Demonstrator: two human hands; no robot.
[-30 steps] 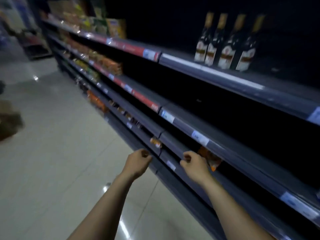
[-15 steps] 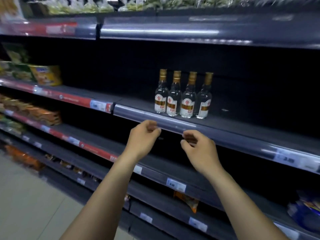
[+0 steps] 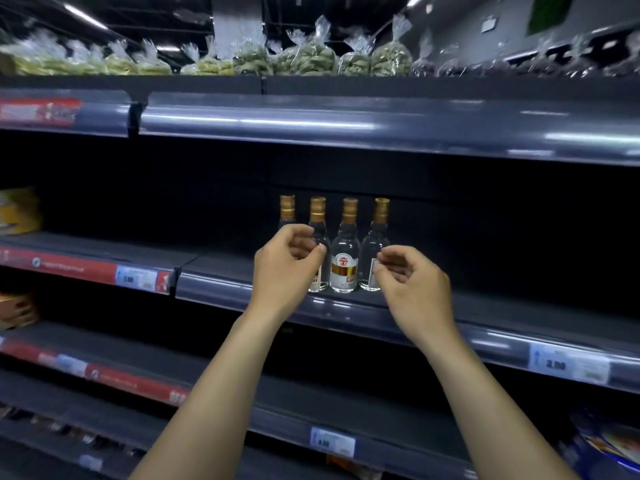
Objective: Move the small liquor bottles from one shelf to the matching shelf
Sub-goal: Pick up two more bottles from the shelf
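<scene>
Several small clear liquor bottles point(image 3: 344, 251) with gold caps and white-and-red labels stand in a row on a dark shelf point(image 3: 346, 311). My left hand point(image 3: 285, 271) is raised in front of the two leftmost bottles, fingers curled loosely, holding nothing; it hides the lower part of them. My right hand point(image 3: 412, 285) hovers just in front of the rightmost bottle point(image 3: 375, 247), fingers bent and apart, covering part of its label. Whether either hand touches a bottle I cannot tell.
Above runs another dark shelf edge point(image 3: 311, 123), topped by clear bags of greenish goods point(image 3: 311, 57). Yellow packets point(image 3: 17, 211) sit at the far left. Lower shelves carry price tags point(image 3: 568, 367) and a blue packet point(image 3: 609, 448) at the bottom right.
My view has risen from the floor and low shelves to the bottle shelf. Both hands have lifted from the shelf edge to the level of the bottles.
</scene>
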